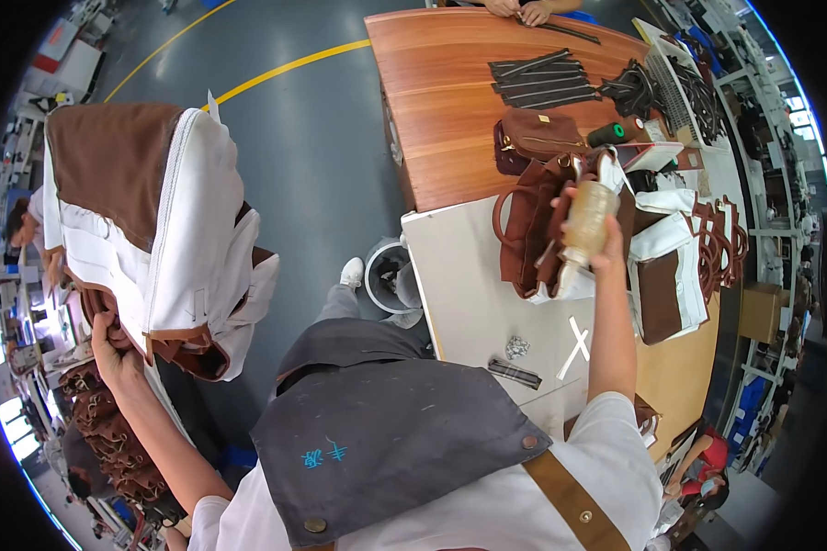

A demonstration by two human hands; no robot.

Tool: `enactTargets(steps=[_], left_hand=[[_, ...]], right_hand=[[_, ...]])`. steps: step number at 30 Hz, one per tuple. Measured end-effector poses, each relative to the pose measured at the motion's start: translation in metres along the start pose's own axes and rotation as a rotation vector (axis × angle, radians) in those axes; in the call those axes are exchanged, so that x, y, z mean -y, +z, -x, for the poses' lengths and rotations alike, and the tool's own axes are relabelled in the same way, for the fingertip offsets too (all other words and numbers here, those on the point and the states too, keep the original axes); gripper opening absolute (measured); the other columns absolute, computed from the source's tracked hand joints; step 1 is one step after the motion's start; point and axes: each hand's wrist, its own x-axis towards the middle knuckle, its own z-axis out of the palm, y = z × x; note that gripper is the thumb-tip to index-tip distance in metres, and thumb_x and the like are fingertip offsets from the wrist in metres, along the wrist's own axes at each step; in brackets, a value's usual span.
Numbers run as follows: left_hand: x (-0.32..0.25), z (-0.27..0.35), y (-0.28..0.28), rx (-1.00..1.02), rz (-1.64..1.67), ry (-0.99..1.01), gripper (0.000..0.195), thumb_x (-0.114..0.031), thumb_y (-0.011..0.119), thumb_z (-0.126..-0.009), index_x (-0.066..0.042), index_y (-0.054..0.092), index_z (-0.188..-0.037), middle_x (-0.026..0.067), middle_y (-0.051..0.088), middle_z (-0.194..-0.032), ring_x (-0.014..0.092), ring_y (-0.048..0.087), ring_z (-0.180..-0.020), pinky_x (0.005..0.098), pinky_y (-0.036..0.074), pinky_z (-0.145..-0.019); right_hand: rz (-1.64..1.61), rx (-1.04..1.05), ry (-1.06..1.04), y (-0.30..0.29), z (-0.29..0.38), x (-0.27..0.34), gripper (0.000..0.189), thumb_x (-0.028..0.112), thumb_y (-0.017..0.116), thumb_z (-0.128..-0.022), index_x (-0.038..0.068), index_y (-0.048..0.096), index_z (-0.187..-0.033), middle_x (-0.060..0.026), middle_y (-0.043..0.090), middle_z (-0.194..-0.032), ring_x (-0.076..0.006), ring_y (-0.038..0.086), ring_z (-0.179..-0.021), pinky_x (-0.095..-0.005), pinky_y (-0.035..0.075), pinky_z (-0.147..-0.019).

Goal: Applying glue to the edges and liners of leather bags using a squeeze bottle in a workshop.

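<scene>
My left hand grips the brown leather handles of several bags turned inside out. Their white lining and a brown leather panel face upward, held off to the left above the floor. In my right hand is a yellowish translucent squeeze bottle, its narrow nozzle tilted downward. Behind and left of the bottle stands a reddish-brown leather handbag with a rounded handle, partly covered by it. Right of my right hand lie more bags with white lining and brown panels.
Black zipper strips lie on the wooden tabletop, near a small brown bag and thread spools. Crossed white strips rest on the pale worktop. A waste bin stands by my foot. Another person's hands work at the far edge.
</scene>
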Motion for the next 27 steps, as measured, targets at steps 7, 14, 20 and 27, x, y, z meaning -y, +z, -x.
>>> enactTargets(steps=[7, 14, 20, 27], left_hand=[[-0.003, -0.012, 0.002, 0.197, -0.118, -0.004, 0.019, -0.003, 0.061, -0.07, -0.011, 0.047, -0.059, -0.0061, 0.044, -0.051, 0.003, 0.039, -0.042, 0.0141, 0.032, -0.041], [0.003, -0.038, 0.021, 0.173, -0.091, -0.022, 0.019, -0.001, 0.058, -0.069, -0.008, 0.044, -0.058, -0.0039, 0.039, -0.051, 0.003, 0.03, -0.038, 0.0134, 0.022, -0.034], [0.007, -0.08, 0.046, 0.335, -0.128, -0.064, 0.018, 0.001, 0.058, -0.068, -0.008, 0.044, -0.061, -0.0038, 0.04, -0.052, 0.003, 0.031, -0.038, 0.0134, 0.022, -0.034], [0.046, -0.131, 0.035, 0.597, -0.189, -0.041, 0.008, 0.0, 0.054, -0.069, -0.004, 0.048, -0.071, -0.0017, 0.044, -0.056, 0.005, 0.035, -0.04, 0.0149, 0.027, -0.037]], right_hand=[[0.322, -0.121, -0.302, 0.027, 0.087, 0.054, 0.074, 0.046, 0.061, -0.067, 0.003, 0.035, -0.121, -0.0182, 0.043, -0.114, -0.0304, 0.053, -0.081, -0.0329, 0.05, -0.059], [0.323, -0.146, -0.44, 0.114, 0.133, 0.059, 0.077, 0.045, 0.056, -0.074, -0.003, 0.023, -0.124, -0.0237, 0.03, -0.118, -0.0244, 0.051, -0.067, -0.028, 0.053, -0.045], [0.346, -0.164, -0.593, 0.178, 0.162, 0.052, 0.079, 0.041, 0.059, -0.072, 0.003, 0.02, -0.129, -0.0168, 0.028, -0.13, -0.0234, 0.048, -0.074, -0.0292, 0.048, -0.051], [0.363, -0.225, -0.751, 0.174, 0.21, -0.002, 0.08, 0.034, 0.061, -0.07, -0.003, 0.02, -0.128, -0.0168, 0.033, -0.124, -0.0201, 0.042, -0.074, -0.0277, 0.038, -0.057]])
